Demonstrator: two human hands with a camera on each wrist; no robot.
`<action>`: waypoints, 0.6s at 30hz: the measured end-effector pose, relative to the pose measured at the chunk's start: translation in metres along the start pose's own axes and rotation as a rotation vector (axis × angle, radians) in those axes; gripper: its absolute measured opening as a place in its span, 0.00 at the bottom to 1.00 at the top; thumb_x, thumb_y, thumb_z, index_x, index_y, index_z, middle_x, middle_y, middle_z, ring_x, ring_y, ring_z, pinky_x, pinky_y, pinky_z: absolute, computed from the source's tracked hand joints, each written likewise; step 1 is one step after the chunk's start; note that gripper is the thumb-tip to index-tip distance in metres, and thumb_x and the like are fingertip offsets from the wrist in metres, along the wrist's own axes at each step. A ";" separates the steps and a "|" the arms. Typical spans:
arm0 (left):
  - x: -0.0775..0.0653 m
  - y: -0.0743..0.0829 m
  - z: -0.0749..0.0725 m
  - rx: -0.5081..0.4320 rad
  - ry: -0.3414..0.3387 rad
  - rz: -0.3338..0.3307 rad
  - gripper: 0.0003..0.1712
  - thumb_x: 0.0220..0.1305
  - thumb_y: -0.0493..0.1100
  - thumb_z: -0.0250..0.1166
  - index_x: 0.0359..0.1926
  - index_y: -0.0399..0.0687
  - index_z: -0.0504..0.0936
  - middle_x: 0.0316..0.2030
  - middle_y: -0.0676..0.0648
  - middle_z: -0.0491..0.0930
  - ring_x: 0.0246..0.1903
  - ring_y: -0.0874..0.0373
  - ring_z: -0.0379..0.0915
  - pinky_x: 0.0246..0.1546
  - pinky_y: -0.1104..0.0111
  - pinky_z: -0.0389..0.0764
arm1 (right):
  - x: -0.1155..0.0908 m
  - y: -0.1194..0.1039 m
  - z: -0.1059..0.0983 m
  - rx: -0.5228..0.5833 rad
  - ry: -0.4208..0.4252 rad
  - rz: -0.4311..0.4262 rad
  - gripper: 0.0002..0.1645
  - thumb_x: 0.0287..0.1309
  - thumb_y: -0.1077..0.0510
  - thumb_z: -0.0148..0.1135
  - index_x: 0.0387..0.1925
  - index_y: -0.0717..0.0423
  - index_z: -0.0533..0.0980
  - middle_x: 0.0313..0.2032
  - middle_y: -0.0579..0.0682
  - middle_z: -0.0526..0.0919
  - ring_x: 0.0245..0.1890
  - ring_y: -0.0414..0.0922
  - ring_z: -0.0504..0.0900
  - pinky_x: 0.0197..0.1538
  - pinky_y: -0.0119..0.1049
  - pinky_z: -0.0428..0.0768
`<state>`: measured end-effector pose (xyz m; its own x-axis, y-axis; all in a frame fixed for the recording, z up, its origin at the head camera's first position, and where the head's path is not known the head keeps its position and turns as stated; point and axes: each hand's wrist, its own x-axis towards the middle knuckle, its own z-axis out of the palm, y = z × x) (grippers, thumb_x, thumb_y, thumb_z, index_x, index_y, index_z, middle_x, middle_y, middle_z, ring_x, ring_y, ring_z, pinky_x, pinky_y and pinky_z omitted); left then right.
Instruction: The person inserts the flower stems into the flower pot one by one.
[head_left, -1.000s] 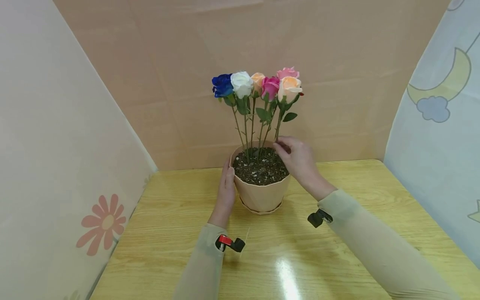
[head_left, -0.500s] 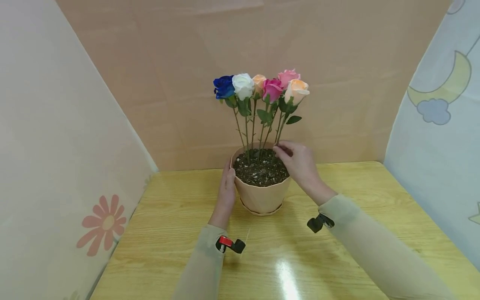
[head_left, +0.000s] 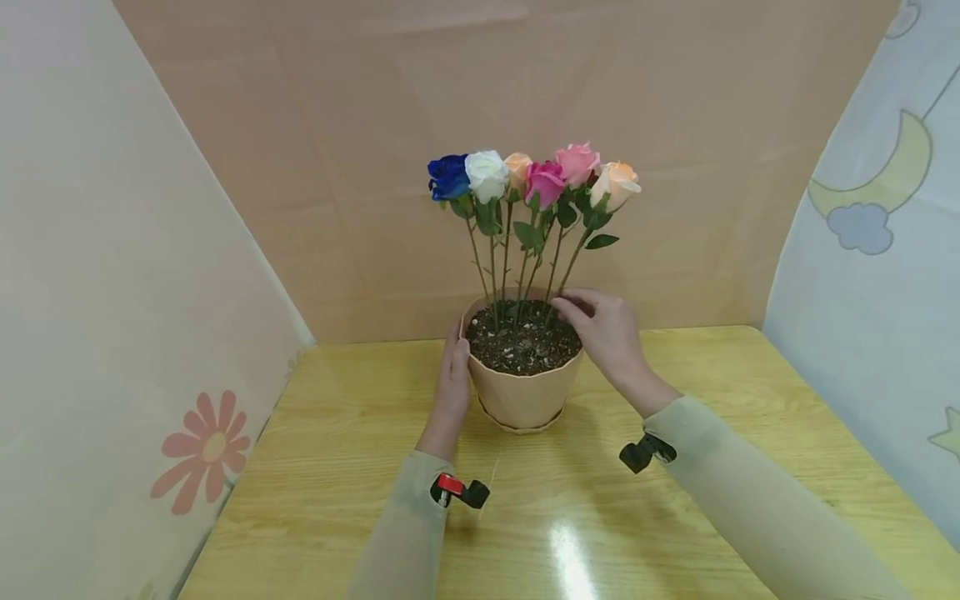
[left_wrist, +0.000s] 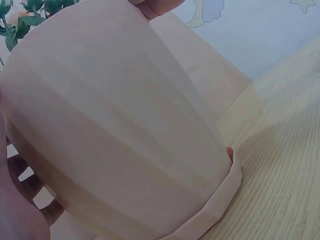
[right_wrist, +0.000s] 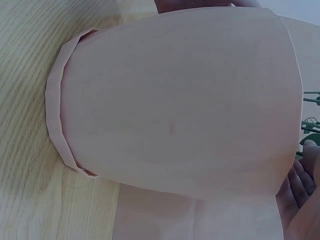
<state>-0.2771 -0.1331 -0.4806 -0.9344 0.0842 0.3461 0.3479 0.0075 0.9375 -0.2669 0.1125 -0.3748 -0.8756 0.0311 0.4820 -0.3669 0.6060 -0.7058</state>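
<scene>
A peach rose (head_left: 616,187) leans right at the right side of a beige flowerpot (head_left: 522,398), which is filled with dark soil (head_left: 517,354). Low on its stem, near the soil, my right hand (head_left: 609,335) pinches it between thumb and fingers; in the right wrist view this right hand (right_wrist: 306,195) shows only partly beyond the rim. My left hand (head_left: 452,377) rests against the pot's left side with its fingers extended. The left wrist view shows the left hand's fingers (left_wrist: 27,185) spread along the pot wall. Where the held stem meets the soil is partly hidden by my fingers.
Standing in the same soil are a blue rose (head_left: 448,177), a white rose (head_left: 487,176), a magenta rose (head_left: 545,183), a pink rose (head_left: 577,163) and a smaller peach rose (head_left: 517,171). A saucer (head_left: 525,429) sits under the pot on the wooden table (head_left: 360,467). Fabric walls (head_left: 337,167) surround it.
The front peach rose has tilted to the right, away from the pink rose, which shows more fully now. My right hand has shifted slightly right and down. My left hand stays against the pot.
</scene>
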 end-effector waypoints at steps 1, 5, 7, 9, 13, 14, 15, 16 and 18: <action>0.000 0.000 0.001 0.000 0.001 0.003 0.36 0.92 0.56 0.37 0.91 0.55 0.47 0.88 0.49 0.47 0.87 0.49 0.39 0.84 0.46 0.46 | 0.000 0.000 -0.001 0.002 -0.001 0.004 0.18 0.78 0.51 0.70 0.56 0.60 0.90 0.41 0.55 0.94 0.42 0.53 0.93 0.49 0.54 0.89; 0.002 0.000 0.003 -0.010 -0.001 0.007 0.35 0.92 0.55 0.38 0.91 0.55 0.48 0.89 0.47 0.47 0.87 0.49 0.39 0.84 0.46 0.46 | 0.002 0.004 -0.003 0.006 -0.002 0.020 0.18 0.78 0.50 0.70 0.57 0.59 0.90 0.42 0.56 0.94 0.43 0.54 0.93 0.50 0.55 0.88; 0.002 0.000 0.005 -0.013 -0.004 0.009 0.35 0.92 0.55 0.38 0.91 0.55 0.48 0.89 0.46 0.47 0.87 0.48 0.39 0.84 0.45 0.46 | 0.003 0.006 -0.005 0.001 0.002 0.023 0.18 0.78 0.51 0.70 0.57 0.58 0.90 0.42 0.56 0.94 0.43 0.54 0.93 0.49 0.54 0.88; 0.002 0.000 0.006 -0.010 -0.006 0.003 0.36 0.92 0.57 0.38 0.91 0.56 0.48 0.89 0.46 0.47 0.87 0.49 0.40 0.84 0.46 0.46 | 0.003 0.009 -0.006 -0.011 0.005 0.025 0.18 0.78 0.51 0.70 0.57 0.58 0.90 0.42 0.55 0.94 0.42 0.54 0.93 0.48 0.53 0.87; 0.001 -0.002 0.007 -0.009 -0.012 -0.008 0.37 0.92 0.60 0.37 0.91 0.57 0.48 0.88 0.49 0.47 0.87 0.50 0.40 0.84 0.46 0.47 | 0.003 0.013 -0.008 -0.030 0.008 0.028 0.19 0.78 0.48 0.70 0.58 0.57 0.90 0.43 0.54 0.94 0.42 0.52 0.93 0.45 0.47 0.85; 0.001 -0.002 0.007 -0.010 -0.014 -0.008 0.37 0.92 0.61 0.37 0.91 0.58 0.47 0.88 0.49 0.47 0.87 0.50 0.39 0.84 0.46 0.47 | 0.003 0.013 -0.009 -0.033 0.009 0.027 0.20 0.79 0.48 0.70 0.58 0.58 0.89 0.43 0.54 0.94 0.42 0.51 0.93 0.45 0.45 0.85; 0.001 -0.003 0.007 -0.012 -0.016 -0.005 0.37 0.92 0.60 0.36 0.91 0.57 0.47 0.88 0.49 0.47 0.87 0.49 0.39 0.84 0.45 0.46 | 0.002 0.014 -0.009 -0.036 0.010 0.025 0.21 0.79 0.47 0.69 0.59 0.58 0.89 0.43 0.54 0.94 0.42 0.51 0.92 0.44 0.44 0.85; 0.001 -0.003 0.007 -0.013 -0.017 -0.002 0.37 0.92 0.60 0.36 0.91 0.57 0.47 0.89 0.49 0.47 0.87 0.49 0.39 0.84 0.45 0.46 | 0.002 0.014 -0.010 -0.039 0.011 0.022 0.21 0.79 0.47 0.69 0.59 0.58 0.89 0.44 0.54 0.94 0.42 0.50 0.92 0.43 0.43 0.84; 0.002 -0.003 0.007 -0.016 -0.019 0.006 0.36 0.92 0.59 0.36 0.91 0.56 0.47 0.89 0.48 0.46 0.87 0.49 0.38 0.84 0.45 0.45 | 0.000 0.015 -0.012 -0.045 0.015 0.010 0.21 0.79 0.47 0.69 0.60 0.57 0.89 0.45 0.54 0.94 0.42 0.49 0.91 0.43 0.43 0.83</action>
<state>-0.2793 -0.1261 -0.4831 -0.9308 0.1028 0.3507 0.3516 -0.0093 0.9361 -0.2689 0.1312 -0.3790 -0.8743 0.0493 0.4829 -0.3433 0.6406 -0.6869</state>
